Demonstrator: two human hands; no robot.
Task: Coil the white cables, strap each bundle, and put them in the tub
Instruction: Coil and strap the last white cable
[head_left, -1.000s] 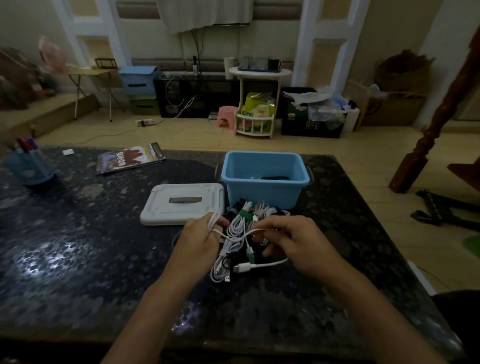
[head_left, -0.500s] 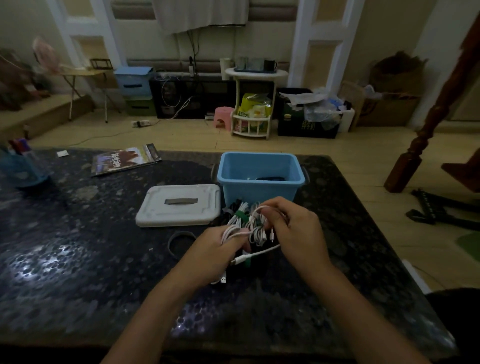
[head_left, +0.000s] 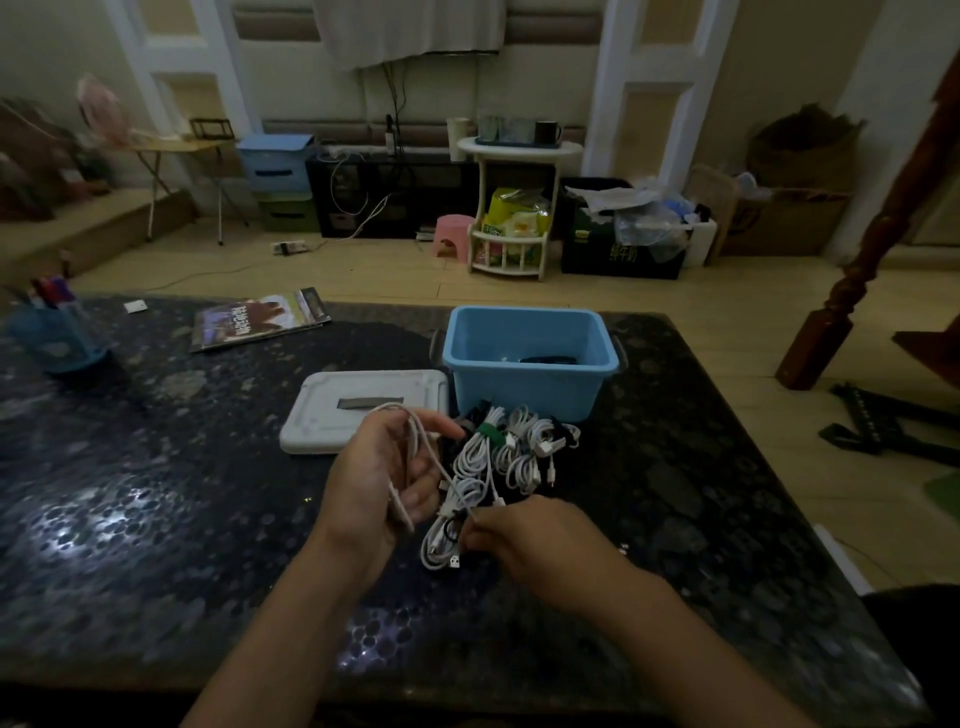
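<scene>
My left hand (head_left: 382, 480) has its grip round a few loops of one white cable (head_left: 415, 441), fingers curled over the strands with the palm turned up. The free run of that cable slants down to my right hand (head_left: 524, 535), whose fingertips pinch it close to the counter (head_left: 156, 493). Just beyond both hands lies the heap of white cables (head_left: 498, 457), some already bundled, one with a green strap (head_left: 488, 430) round it. A loose USB plug (head_left: 455, 561) sticks out at the near edge of the heap. The blue tub (head_left: 530, 364) stands right behind the heap, open, something dark in its bottom; its white lid (head_left: 363, 410) lies flat beside it.

I judge this cable light, limp and a bit springy, so loops will want to slacken. Best held across the middle of the coil, pinching all strands together, never by the plug ends.
</scene>
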